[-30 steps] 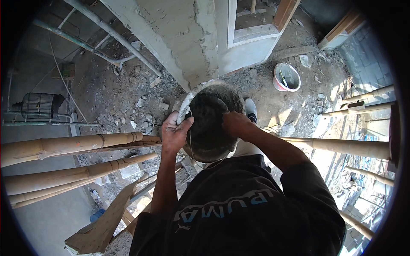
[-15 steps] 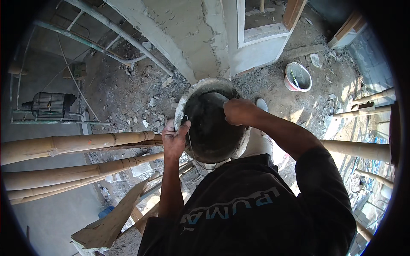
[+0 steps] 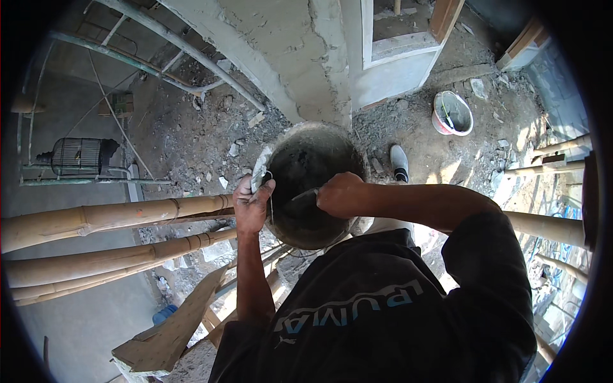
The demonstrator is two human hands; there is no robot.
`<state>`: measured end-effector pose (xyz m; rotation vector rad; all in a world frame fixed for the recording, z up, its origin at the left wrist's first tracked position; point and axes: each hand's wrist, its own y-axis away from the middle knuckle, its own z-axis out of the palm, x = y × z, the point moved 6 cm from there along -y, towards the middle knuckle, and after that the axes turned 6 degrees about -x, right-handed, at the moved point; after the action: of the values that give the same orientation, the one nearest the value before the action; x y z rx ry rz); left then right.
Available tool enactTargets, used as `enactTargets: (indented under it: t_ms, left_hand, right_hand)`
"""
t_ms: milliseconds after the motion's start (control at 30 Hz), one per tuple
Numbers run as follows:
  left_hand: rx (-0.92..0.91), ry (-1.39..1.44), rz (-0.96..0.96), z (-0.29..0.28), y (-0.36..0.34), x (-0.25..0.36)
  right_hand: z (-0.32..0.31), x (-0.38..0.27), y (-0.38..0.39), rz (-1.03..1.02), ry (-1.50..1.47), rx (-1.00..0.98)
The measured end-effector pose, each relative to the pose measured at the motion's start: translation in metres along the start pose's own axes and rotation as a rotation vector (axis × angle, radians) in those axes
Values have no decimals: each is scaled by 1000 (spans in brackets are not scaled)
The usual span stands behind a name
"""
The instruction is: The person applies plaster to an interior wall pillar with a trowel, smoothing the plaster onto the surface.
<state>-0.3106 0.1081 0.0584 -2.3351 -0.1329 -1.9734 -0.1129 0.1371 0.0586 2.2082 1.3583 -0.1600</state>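
Note:
A large round bucket (image 3: 261, 167), its rim crusted with pale mortar, is in front of my body. Dark grey, wet-looking material coats its inside. My left hand (image 3: 251, 209) is closed on the left side of the rim, thumb inward, beside a thin wire handle. Over the bucket's opening my right hand (image 3: 341, 195) grips a trowel. The trowel's grey blade (image 3: 302, 196) points left, low in the bucket; its handle is hidden in my fist.
Bamboo poles (image 3: 121, 216) run in from the left, and a broken board (image 3: 167, 329) lies near lower left. Metal scaffolding (image 3: 191, 51) crosses the upper left. A plastered column (image 3: 274, 57) rises beyond the bucket. A smaller white bucket (image 3: 453, 113) stands on rubble at right.
My right hand has drawn the trowel nearer and to the left inside the bucket. My left hand keeps hold of the rim. The view has shifted slightly, and a white shoe shows more fully.

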Motion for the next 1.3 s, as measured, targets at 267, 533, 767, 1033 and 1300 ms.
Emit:
enactTargets:
  t_ms: [267, 533, 767, 1033, 1300]
  left_hand:
    - [-15, 32, -47, 7, 14, -2]
    - [-80, -27, -32, 11, -2, 5]
    - [12, -21, -87, 29, 7, -1]
    - [109, -172, 36, 47, -3, 13]
    - [-6, -290, 182, 60, -1, 22]
  right_hand:
    - [-6, 47, 22, 362, -150, 197]
    - [22, -11, -1, 141, -105, 15]
    - [-2, 28, -1, 118, 184, 180]
    - [83, 63, -35, 636, 37, 113]
    - [77, 23, -33, -184, 64, -545]
